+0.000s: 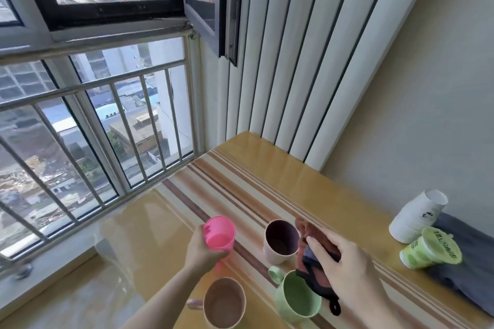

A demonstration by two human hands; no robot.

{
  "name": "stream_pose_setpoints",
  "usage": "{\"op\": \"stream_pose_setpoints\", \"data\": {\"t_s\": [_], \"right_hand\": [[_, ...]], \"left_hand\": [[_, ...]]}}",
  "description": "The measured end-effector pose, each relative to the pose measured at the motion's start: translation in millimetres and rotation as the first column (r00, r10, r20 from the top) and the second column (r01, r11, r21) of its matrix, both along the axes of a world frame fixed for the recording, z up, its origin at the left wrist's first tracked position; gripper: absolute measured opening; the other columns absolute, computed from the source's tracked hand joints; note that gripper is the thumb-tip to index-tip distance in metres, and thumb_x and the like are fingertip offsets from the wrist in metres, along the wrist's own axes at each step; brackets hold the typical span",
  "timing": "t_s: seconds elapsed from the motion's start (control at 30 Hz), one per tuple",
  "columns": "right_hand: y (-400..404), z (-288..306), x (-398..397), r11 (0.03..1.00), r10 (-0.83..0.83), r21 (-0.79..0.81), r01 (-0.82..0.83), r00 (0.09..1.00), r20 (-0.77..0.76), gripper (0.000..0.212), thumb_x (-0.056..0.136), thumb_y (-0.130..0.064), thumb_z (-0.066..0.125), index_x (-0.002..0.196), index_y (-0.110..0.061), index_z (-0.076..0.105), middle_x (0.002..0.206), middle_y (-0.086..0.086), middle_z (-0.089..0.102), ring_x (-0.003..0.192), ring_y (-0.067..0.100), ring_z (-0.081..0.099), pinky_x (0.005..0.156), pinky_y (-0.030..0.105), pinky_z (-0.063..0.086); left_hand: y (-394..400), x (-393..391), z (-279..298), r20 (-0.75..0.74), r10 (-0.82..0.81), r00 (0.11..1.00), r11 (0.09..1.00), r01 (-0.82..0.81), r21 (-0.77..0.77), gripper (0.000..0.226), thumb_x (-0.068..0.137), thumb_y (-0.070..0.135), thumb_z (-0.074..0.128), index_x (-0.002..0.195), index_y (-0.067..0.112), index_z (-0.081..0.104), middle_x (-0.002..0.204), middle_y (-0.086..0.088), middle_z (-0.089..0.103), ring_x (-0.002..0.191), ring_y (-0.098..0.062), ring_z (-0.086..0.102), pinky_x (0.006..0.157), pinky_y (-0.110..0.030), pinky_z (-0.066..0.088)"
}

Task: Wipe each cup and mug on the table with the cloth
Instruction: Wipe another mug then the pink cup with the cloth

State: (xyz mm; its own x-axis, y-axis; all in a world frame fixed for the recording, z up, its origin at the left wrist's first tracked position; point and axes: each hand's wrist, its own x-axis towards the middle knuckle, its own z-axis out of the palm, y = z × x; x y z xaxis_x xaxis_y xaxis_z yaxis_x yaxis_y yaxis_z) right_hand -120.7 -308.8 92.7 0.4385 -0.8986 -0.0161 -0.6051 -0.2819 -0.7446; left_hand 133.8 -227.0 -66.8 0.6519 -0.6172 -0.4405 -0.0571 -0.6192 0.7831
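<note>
Above the bench [160, 224], pink cup [219, 234] lifted, cloth [316, 256] ready.
We hold the light, stiff cup in our left hand [201, 250], fingers curled around its wall; our right hand [344, 262] clutches the soft cloth.

My left hand [203, 251] hides the pink cup's [219, 234] bottom. The brown mug [224, 303] is cut off below.
</note>
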Motion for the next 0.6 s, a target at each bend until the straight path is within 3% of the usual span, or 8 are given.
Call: {"op": "stream_pose_setpoints", "data": {"t_s": [0.07, 0.17, 0.23, 0.3, 0.37, 0.47, 0.53, 0.6], "right_hand": [[2.3, 9.1, -2.2, 1.0, -0.023, 0.008, 0.023, 0.999, 0.043, 0.021, 0.091, -0.034, 0.064, 0.108, -0.043, 0.07, 0.085, -0.053, 0.06, 0.083, -0.032, 0.054, 0.064, -0.006, 0.039], [7.0, 35.1, -3.8, 0.999, -0.033, 0.013, 0.032, 0.988, 0.151, 0.019, 0.092, -0.033, 0.061, 0.099, -0.051, 0.062, 0.075, -0.054, 0.058, 0.079, -0.029, 0.057, 0.063, -0.004, 0.041], [13.4, 59.6, -3.3, 0.998, -0.057, 0.013, 0.056, 0.96, 0.274, 0.018, 0.093, -0.034, 0.059, 0.095, -0.052, 0.06, 0.073, -0.049, 0.062, 0.08, -0.019, 0.063, 0.062, 0.003, 0.044], [25.5, 87.8, -2.0, 0.996, -0.082, -0.004, 0.092, 0.903, 0.422, 0.016, 0.092, -0.035, 0.058, 0.093, -0.05, 0.062, 0.077, -0.045, 0.066, 0.087, -0.017, 0.064, 0.064, 0.001, 0.044], [42.2, 113.2, 0.4, 0.992, -0.066, -0.054, 0.117, 0.82, 0.568, 0.013, 0.091, -0.041, 0.058, 0.099, -0.047, 0.065, 0.091, -0.038, 0.07, 0.1, -0.014, 0.062, 0.072, -0.004, 0.043], [73.3, 140.3, 7.8, 0.975, 0.063, -0.201, 0.099, 0.74, 0.67, 0.035, 0.087, -0.052, 0.054, 0.117, -0.04, 0.066, 0.119, -0.018, 0.071, 0.117, 0.0, 0.062, 0.097, 0.014, 0.046], [93.2, 149.7, 16.8, 0.947, 0.17, -0.316, 0.055, 0.749, 0.641, 0.041, 0.091, -0.046, 0.05, 0.129, -0.037, 0.06, 0.139, -0.015, 0.058, 0.134, 0.003, 0.049, 0.108, 0.021, 0.04], [108.7, 155.7, 24.8, 0.91, 0.213, -0.412, 0.052, 0.793, 0.571, 0.041, 0.097, -0.044, 0.048, 0.137, -0.039, 0.052, 0.153, -0.018, 0.041, 0.144, 0.002, 0.034, 0.112, 0.017, 0.032]], "left_hand": [[-0.8, -0.4, 18.9, -0.046, 0.042, 0.998, 0.997, -0.045, -0.062, 0.089, 0.064, 0.009, 0.091, 0.139, 0.01, 0.042, 0.142, -0.01, 0.052, 0.123, -0.033, 0.057, 0.097, -0.048, 0.057], [3.1, -3.5, 76.8, -0.134, 0.053, 0.99, 0.976, -0.08, -0.205, 0.085, 0.068, 0.012, 0.091, 0.137, 0.01, 0.041, 0.127, -0.005, 0.055, 0.114, -0.024, 0.057, 0.089, -0.036, 0.054], [12.0, -9.9, 131.3, -0.215, -0.015, 0.977, 0.939, -0.06, -0.338, 0.076, 0.072, 0.018, 0.087, 0.134, 0.01, 0.044, 0.117, -0.001, 0.06, 0.107, -0.018, 0.061, 0.089, -0.035, 0.053], [26.9, -23.1, 190.5, -0.312, -0.126, 0.942, 0.899, -0.024, -0.437, 0.072, 0.072, 0.028, 0.081, 0.134, 0.014, 0.048, 0.119, -0.005, 0.065, 0.11, -0.022, 0.064, 0.094, -0.041, 0.057], [42.8, -40.1, 244.3, -0.346, -0.236, 0.908, 0.867, 0.036, -0.496, 0.059, 0.077, 0.041, 0.08, 0.126, 0.023, 0.051, 0.12, -0.006, 0.068, 0.114, -0.025, 0.066, 0.096, -0.044, 0.058], [56.9, -67.5, 306.6, -0.257, -0.334, 0.907, 0.824, 0.148, -0.548, 0.057, 0.077, 0.055, 0.068, 0.125, 0.026, 0.054, 0.118, -0.005, 0.07, 0.109, -0.022, 0.071, 0.091, -0.04, 0.062], [59.2, -85.3, 336.8, -0.25, -0.321, 0.913, 0.822, 0.138, -0.553, 0.066, 0.08, 0.06, 0.063, 0.131, 0.021, 0.049, 0.118, -0.009, 0.067, 0.106, -0.024, 0.071, 0.087, -0.04, 0.063], [59.6, -100.1, 358.8, -0.198, -0.297, 0.934, 0.822, 0.144, -0.55, 0.061, 0.084, 0.063, 0.06, 0.124, 0.018, 0.051, 0.115, -0.013, 0.068, 0.104, -0.026, 0.071, 0.091, -0.044, 0.061]]}}
